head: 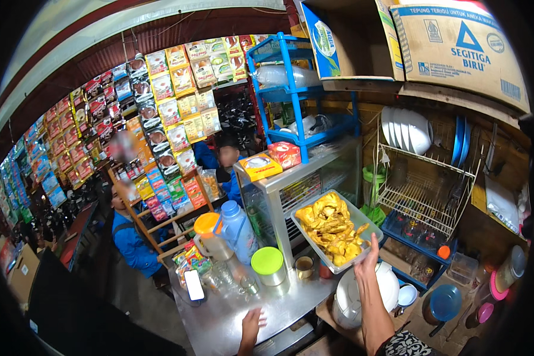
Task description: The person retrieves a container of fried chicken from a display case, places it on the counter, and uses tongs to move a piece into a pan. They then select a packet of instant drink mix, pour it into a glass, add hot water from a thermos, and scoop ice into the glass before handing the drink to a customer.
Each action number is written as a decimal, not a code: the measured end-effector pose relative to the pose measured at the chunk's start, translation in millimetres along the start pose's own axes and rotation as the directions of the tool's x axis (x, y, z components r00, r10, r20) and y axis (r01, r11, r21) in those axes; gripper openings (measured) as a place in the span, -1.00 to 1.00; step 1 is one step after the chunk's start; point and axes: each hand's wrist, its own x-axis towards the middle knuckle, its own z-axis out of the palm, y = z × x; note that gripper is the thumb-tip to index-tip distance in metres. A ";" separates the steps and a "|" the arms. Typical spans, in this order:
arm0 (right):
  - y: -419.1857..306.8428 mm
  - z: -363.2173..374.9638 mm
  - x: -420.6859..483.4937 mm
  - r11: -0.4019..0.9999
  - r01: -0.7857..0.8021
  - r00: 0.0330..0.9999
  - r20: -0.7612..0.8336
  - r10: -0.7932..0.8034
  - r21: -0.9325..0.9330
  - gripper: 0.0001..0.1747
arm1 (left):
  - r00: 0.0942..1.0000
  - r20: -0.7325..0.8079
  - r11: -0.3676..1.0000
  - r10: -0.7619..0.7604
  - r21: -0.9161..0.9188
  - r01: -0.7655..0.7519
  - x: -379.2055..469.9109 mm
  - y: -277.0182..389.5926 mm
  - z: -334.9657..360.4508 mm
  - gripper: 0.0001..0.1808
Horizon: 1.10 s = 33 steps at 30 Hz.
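My right hand grips the near right corner of a clear plastic food container, held in the air beside the glass display case. Yellow-coated chicken pieces are heaped in it, and the container tilts a little. Low over the steel counter is my left hand, blurred, its fingers apart and nothing in them. A tub with a lime-green lid, an empty drinking glass and a lit phone stand or lie beyond that hand.
A steel-framed glass display case stands behind the container. To the right are a white lidded bucket and a wire dish rack. A blue flask and an orange-lidded pitcher occupy the counter's far side. People in blue sit beyond.
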 end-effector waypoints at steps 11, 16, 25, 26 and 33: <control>47.0 23.1 59.6 0.997 -0.044 0.998 -0.043 0.041 -0.056 -0.14 | 0.949 -0.153 0.837 0.275 0.524 -0.158 -8.0 -118.6 -86.0 -0.73; 45.9 33.7 62.2 0.998 -0.038 0.995 0.089 0.042 -0.049 -0.14 | 0.900 -0.121 0.764 0.418 0.583 -0.277 4.4 -113.9 -74.4 -0.69; 108.6 62.1 118.0 0.988 -0.118 0.992 0.023 0.120 -0.098 -0.10 | 0.804 -0.235 0.738 0.546 0.589 -0.329 20.7 -129.2 -50.7 -0.90; 116.6 68.5 124.8 0.990 -0.114 0.993 -0.009 0.114 -0.078 -0.11 | 0.797 -0.244 0.729 0.552 0.605 -0.320 19.2 -128.6 -49.5 -0.90; 162.7 123.2 167.6 0.979 -0.075 0.995 -0.081 0.060 -0.190 -0.14 | 0.786 -0.314 0.781 0.532 0.539 -0.314 11.5 -122.3 -40.0 -0.91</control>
